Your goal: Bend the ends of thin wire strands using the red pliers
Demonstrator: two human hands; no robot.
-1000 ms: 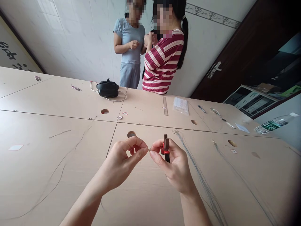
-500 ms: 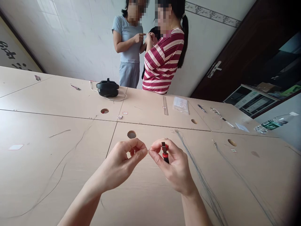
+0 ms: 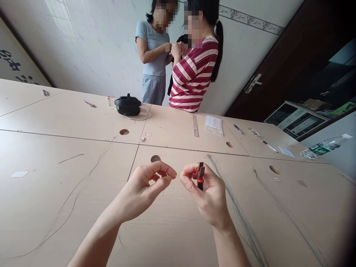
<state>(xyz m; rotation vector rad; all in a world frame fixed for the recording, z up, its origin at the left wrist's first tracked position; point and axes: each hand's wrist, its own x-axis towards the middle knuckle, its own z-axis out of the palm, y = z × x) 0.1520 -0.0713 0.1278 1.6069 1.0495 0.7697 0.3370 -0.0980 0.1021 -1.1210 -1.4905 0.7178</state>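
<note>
Small red-and-black pliers (image 3: 199, 175) in right hand (image 3: 207, 194), left hand (image 3: 144, 189) alongside.

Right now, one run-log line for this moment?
left hand: pinching fine wire | right hand: gripping pliers, pinching wire | wire bundle: on table

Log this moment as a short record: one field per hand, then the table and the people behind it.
left hand: left hand pinches one end of a fine wire between thumb and forefinger
right hand: right hand pinches the wire's other end and grips small red-handled pliers
nearby: bundle of thin wires lies right of the hands
table: table bears a black headset, ruler, plastic bag
people: two people stand beyond the far edge
</note>
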